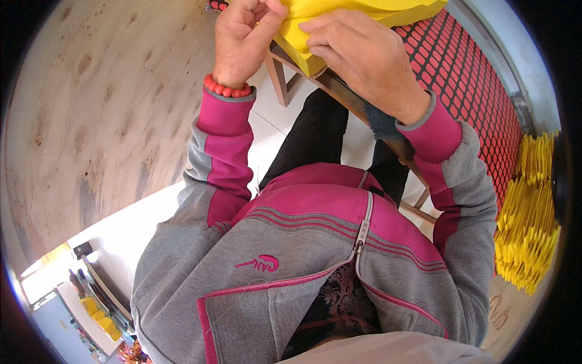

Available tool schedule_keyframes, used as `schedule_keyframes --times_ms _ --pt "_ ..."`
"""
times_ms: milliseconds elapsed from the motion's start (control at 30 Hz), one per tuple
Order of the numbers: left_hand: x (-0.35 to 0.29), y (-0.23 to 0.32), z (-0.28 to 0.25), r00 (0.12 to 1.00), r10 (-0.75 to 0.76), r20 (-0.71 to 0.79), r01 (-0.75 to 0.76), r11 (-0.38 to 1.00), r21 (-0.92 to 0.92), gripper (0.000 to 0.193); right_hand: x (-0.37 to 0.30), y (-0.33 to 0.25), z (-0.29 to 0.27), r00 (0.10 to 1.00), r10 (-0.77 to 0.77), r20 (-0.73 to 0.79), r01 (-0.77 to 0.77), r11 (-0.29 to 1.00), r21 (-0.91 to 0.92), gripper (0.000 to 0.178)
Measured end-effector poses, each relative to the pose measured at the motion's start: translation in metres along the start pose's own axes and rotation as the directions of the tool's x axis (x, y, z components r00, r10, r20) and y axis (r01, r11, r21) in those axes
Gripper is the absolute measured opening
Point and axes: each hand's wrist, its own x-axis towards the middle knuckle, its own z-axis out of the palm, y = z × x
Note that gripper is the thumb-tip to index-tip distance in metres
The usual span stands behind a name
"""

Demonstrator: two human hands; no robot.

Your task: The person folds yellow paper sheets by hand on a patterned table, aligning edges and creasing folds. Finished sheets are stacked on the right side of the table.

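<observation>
Sheet: yellow sheet (pixel 339 18) at top centre, lying on a wooden frame (pixel 339 91); its near edge hangs a bit over the frame rail. Upper part cut by the pic edge.
L hand: left hand (pixel 242 39) at the sheet's left edge, fingers curled in, thumb and fingertips pressed together, pinching the yellow edge. Back of hand faces the cam.
R hand: right hand (pixel 364 54) lies on the sheet's near-right part, palm down, fingers bent and close together, tips pressing on the yellow surface. Can't tell if anything is nipped under the tips.
Hands rel.: near each other, not touching; sheet between and under both.
Bracelet: red bead bracelet (pixel 227 90) on L wrist, just above the cuff.
Jacket: grey and pink zip jacket (pixel 303 242), zip part open at the chest; both sleeves run up from the lower edge to the hands.
Legs: black trousers (pixel 315 133) under the frame, between the arms.
Mesh: red mesh (pixel 467 79) to the right of the sheet, slanting down along the frame.
Stack: pile of yellow pieces (pixel 527 224) at far right, well apart from the hands.
Board: big wooden board (pixel 91 121) on the left.
Floor: white tile floor (pixel 267 127) below the frame.
</observation>
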Motion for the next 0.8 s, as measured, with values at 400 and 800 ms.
schedule_keyframes --times_ms 400,800 --pt "0.004 0.021 -0.008 0.971 0.014 0.239 -0.032 0.997 0.07 0.011 0.004 -0.001 -0.005 0.98 0.201 -0.007 -0.186 0.921 0.343 0.009" --pt "0.011 0.021 -0.018 0.927 0.079 0.367 -0.209 0.921 0.33 0.009 0.004 0.001 -0.003 0.967 0.256 -0.004 -0.228 0.868 0.442 0.009"
